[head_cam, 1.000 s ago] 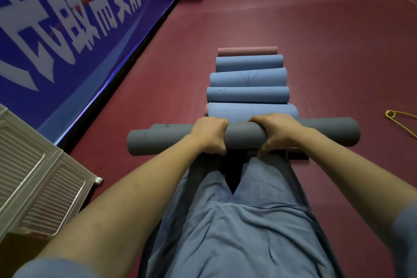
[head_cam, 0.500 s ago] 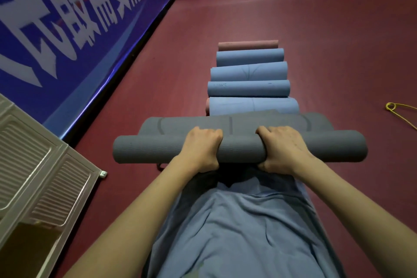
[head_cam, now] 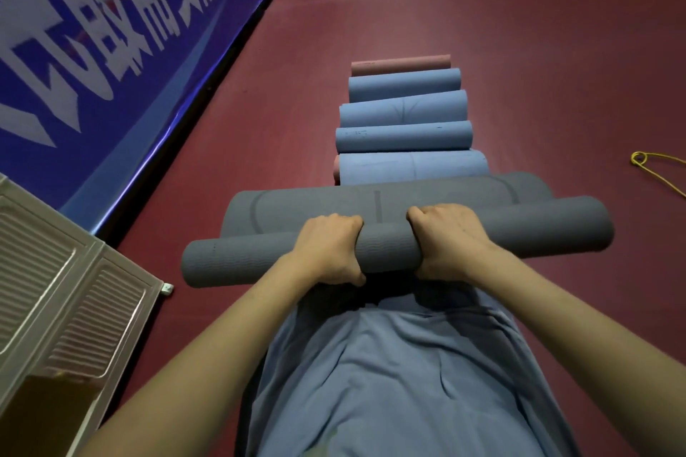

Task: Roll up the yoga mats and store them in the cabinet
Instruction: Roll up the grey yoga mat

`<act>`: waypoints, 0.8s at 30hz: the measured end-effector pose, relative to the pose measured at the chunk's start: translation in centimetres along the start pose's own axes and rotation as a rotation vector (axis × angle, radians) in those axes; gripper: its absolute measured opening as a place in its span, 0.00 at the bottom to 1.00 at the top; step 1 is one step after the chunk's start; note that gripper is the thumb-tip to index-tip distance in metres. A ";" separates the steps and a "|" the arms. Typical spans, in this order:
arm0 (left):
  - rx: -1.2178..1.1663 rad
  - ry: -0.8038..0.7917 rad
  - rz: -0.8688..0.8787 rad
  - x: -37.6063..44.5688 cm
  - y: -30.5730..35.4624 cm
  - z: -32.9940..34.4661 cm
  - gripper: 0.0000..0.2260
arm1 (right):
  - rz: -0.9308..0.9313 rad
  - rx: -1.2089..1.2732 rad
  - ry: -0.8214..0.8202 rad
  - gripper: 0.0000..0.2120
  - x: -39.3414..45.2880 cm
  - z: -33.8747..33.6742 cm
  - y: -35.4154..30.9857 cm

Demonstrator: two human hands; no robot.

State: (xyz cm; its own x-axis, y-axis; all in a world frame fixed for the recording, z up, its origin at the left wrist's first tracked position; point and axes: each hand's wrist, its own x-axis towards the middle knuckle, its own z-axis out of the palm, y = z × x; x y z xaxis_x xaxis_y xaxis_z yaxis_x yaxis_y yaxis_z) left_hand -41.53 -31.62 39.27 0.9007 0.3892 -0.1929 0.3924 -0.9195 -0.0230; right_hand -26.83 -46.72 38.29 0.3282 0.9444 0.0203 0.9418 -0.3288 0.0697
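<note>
Lifted nearer, the grey roll (head_cam: 519,230) sits gripped by both hands (head_cam: 328,249).

Since a second ago, the grey mat roll (head_cam: 519,230) gripped by the left hand (head_cam: 326,249) and right hand (head_cam: 449,239) has come back toward the person. A second grey rolled mat (head_cam: 408,198), then almost hidden behind it, now shows as a broad band between it and the nearest blue roll (head_cam: 412,167). The roll's right end now sits higher than its left.
</note>
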 end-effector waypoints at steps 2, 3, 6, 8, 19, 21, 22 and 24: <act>-0.018 0.080 -0.005 -0.5 0.2 0.9 0.30 | -0.021 -0.010 -0.041 0.26 0.4 -0.1 0.2; -0.018 0.116 -0.004 -0.6 0.4 1.2 0.31 | -0.025 -0.005 -0.056 0.26 0.5 -0.1 0.2; 0.015 0.170 -0.007 -0.7 0.7 1.4 0.40 | -0.003 0.029 -0.117 0.28 1.0 -0.7 0.5; 0.037 0.178 -0.008 -0.7 0.9 1.3 0.42 | 0.001 0.042 -0.166 0.29 1.3 -1.4 0.7; 0.075 0.060 0.008 1.1 0.3 0.0 0.30 | 0.045 0.006 0.295 0.24 0.4 3.3 -1.7; 0.052 0.093 -0.029 0.9 0.4 0.4 0.29 | 0.032 -0.019 0.245 0.23 1.0 2.5 -1.5; 0.037 0.104 -0.047 0.9 0.4 0.6 0.29 | 0.017 -0.018 0.209 0.23 1.3 2.1 -1.2; 0.008 0.119 -0.076 0.8 0.6 0.7 0.29 | -0.022 0.012 0.148 0.23 1.6 1.5 -0.7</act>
State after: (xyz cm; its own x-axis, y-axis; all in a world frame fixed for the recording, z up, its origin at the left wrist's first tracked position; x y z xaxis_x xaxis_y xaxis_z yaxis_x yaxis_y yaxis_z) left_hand -40.72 -31.87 38.42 0.8842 0.4614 -0.0724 0.4596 -0.8872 -0.0409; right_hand -26.87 -44.96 36.77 0.2940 0.9412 0.1662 0.9498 -0.3072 0.0596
